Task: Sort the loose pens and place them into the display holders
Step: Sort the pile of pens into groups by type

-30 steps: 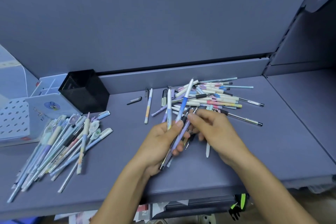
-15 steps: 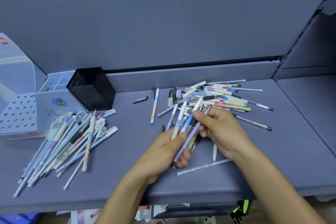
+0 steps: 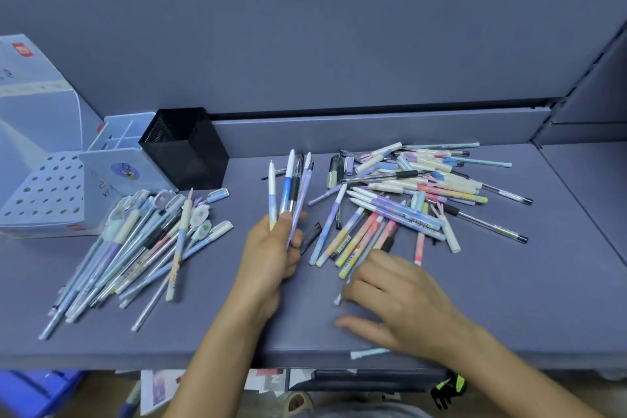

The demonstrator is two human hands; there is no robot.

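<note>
- Head view: looking down at a grey shelf (image 3: 509,299).
- Gripping a fan of pens (image 3: 290,190) in the left hand (image 3: 271,258), fingers curled round the lower ends, tips pointing away.
- Reaching with the right hand (image 3: 397,295), palm down, fingers loosely spread, holding nothing, fingertips touching a pen end at the loose pile (image 3: 417,187).
- Showing that pile spreading over centre-right, a second pile (image 3: 142,248) lying at left, just before a black cup (image 3: 190,153) and a pale holder (image 3: 112,159).
</note>
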